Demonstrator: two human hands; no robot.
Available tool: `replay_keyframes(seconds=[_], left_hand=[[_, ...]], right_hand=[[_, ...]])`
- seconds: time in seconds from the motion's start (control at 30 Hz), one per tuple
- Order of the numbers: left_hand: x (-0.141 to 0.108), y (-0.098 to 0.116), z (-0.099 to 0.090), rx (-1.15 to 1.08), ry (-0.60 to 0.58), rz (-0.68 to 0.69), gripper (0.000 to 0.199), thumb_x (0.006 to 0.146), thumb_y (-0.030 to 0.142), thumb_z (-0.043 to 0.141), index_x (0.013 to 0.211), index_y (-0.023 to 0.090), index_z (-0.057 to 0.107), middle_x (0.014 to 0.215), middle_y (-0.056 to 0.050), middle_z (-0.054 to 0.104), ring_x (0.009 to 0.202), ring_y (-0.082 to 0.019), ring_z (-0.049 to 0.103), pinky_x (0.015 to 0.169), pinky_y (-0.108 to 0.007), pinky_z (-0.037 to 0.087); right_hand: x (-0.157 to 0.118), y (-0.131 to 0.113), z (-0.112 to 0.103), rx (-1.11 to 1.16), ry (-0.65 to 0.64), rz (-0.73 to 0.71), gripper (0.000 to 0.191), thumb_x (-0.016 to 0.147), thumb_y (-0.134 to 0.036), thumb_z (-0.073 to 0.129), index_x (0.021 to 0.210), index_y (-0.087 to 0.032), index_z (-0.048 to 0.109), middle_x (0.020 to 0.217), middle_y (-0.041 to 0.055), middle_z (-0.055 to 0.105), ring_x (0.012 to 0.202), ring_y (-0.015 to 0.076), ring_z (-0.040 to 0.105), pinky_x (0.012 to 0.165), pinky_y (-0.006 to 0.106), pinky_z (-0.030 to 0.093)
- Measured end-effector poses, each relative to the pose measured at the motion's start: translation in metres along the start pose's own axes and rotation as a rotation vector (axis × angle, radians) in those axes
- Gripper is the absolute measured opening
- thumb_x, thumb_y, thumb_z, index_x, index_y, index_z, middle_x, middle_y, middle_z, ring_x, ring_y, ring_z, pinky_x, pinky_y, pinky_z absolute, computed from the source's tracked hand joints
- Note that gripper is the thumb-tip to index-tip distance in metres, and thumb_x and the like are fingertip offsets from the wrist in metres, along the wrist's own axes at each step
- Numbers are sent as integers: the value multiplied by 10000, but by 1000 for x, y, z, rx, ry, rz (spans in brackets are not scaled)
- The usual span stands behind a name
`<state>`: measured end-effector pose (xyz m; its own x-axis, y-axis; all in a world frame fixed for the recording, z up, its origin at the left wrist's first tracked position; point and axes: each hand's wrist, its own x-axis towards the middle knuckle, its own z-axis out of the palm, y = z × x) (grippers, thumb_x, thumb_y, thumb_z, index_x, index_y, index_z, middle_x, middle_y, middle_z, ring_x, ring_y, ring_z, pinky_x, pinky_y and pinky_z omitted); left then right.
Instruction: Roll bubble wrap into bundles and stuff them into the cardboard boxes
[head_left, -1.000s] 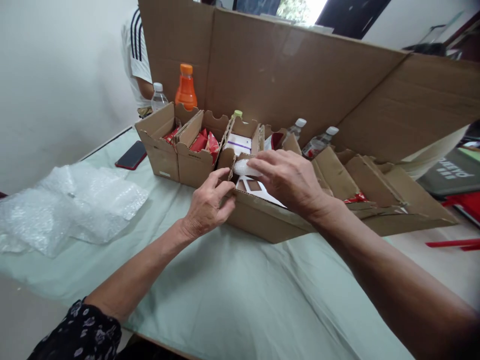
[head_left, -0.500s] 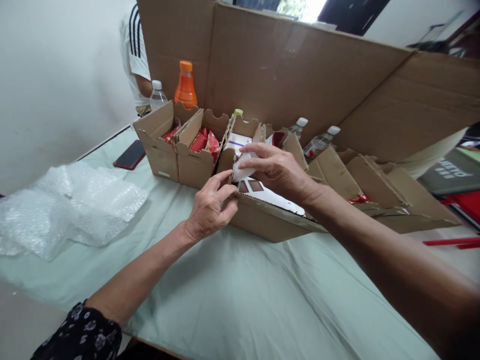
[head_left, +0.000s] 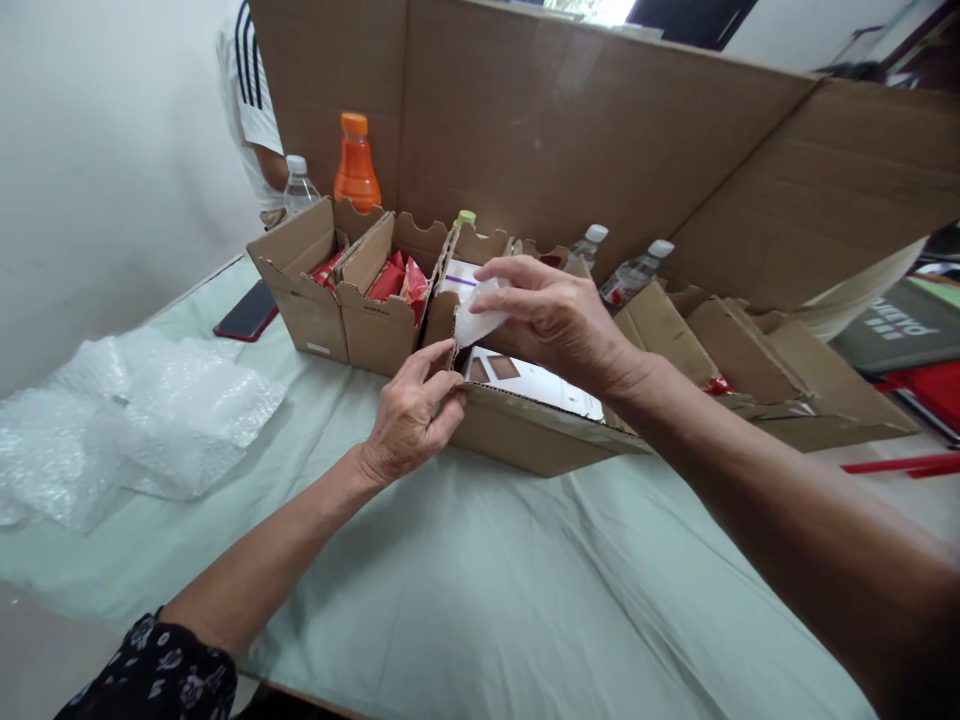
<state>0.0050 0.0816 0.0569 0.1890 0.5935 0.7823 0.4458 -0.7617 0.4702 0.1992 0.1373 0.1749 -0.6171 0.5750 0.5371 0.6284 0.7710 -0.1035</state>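
Between the thumb and fingers of my right hand [head_left: 551, 315] is a small crumpled wad of bubble wrap [head_left: 478, 318], whitish and see-through. It sits at the left end of an open cardboard box [head_left: 517, 440], touching or very near its corner. My left hand [head_left: 416, 410] pinches that same corner, fingertips at the upper edge and thumb against the near wall. Inside the box lies a white package [head_left: 536, 385] with brown squares printed on it, partly covered by my right hand.
Cardboard bins with red packets [head_left: 390, 278] stand at the left, and more bins [head_left: 742, 350] at the right. An orange bottle [head_left: 356, 170] and clear bottles [head_left: 637, 272] stand behind. Loose bubble wrap [head_left: 150, 420] and a phone [head_left: 247, 310] lie left. A person's sleeve [head_left: 253, 90] shows behind.
My right hand has lifted the wad of bubble wrap slightly, and more of it shows. My left hand keeps its hold on the box corner. The whole view has shifted a little.
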Motion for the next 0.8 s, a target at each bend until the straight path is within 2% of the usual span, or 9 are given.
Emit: replay_keyframes(seconds=[0.13, 0.2, 0.3, 0.4, 0.47, 0.67, 0.8], left_hand=[[0, 1, 1, 5, 14, -4, 122, 950, 177, 591, 977, 159, 708, 1359, -179, 624, 1137, -255, 694, 999, -426, 573], [0, 1, 1, 5, 18, 2, 121, 949, 168, 588, 974, 160, 706, 1356, -176, 623, 1145, -254, 691, 1001, -424, 572], [0, 1, 2, 3, 7, 7, 122, 952, 170, 590, 989, 163, 707, 1360, -173, 620, 1140, -248, 690, 1002, -418, 571], [0, 0, 1, -3, -3, 10, 121, 956, 179, 595, 995, 162, 707, 1366, -176, 618, 1119, -243, 694, 999, -414, 572], [0, 0, 1, -6, -8, 7, 121, 956, 177, 590, 993, 167, 705, 1374, -171, 615, 1114, -239, 693, 1001, -413, 570], [0, -1, 1, 2, -14, 8, 116, 957, 186, 588, 1007, 179, 693, 1387, -163, 610, 1151, -247, 684, 1015, -414, 564], [-2, -1, 4, 17, 13, 31, 108, 956, 171, 582, 1030, 188, 659, 1382, -159, 616, 1221, -261, 662, 1044, -432, 552]], right_hand=[[-7, -1, 14, 118, 4, 80, 291, 900, -97, 551, 998, -237, 786, 1223, 40, 735, 1075, 187, 705, 958, 330, 535], [-9, 0, 19, 159, -50, 98, 344, 863, -55, 528, 1001, -234, 788, 1199, 29, 749, 1069, 180, 709, 958, 315, 526], [-5, -1, 17, 100, -253, 76, 416, 788, -8, 526, 999, -239, 800, 1176, 19, 760, 1017, 175, 714, 850, 278, 507], [2, -5, 11, -29, -505, 34, 386, 750, -19, 571, 965, -228, 814, 1080, 39, 777, 920, 186, 707, 734, 271, 447], [5, -8, 8, -48, -594, 33, 376, 758, -31, 573, 974, -225, 812, 1036, 43, 780, 880, 183, 694, 713, 272, 422], [2, -11, 7, 30, -628, 179, 489, 764, -17, 544, 1178, -201, 728, 1050, 43, 785, 874, 180, 688, 744, 262, 425], [3, -12, 7, 30, -691, 185, 424, 808, -59, 560, 1166, -220, 721, 1049, 40, 788, 915, 201, 697, 773, 278, 418]])
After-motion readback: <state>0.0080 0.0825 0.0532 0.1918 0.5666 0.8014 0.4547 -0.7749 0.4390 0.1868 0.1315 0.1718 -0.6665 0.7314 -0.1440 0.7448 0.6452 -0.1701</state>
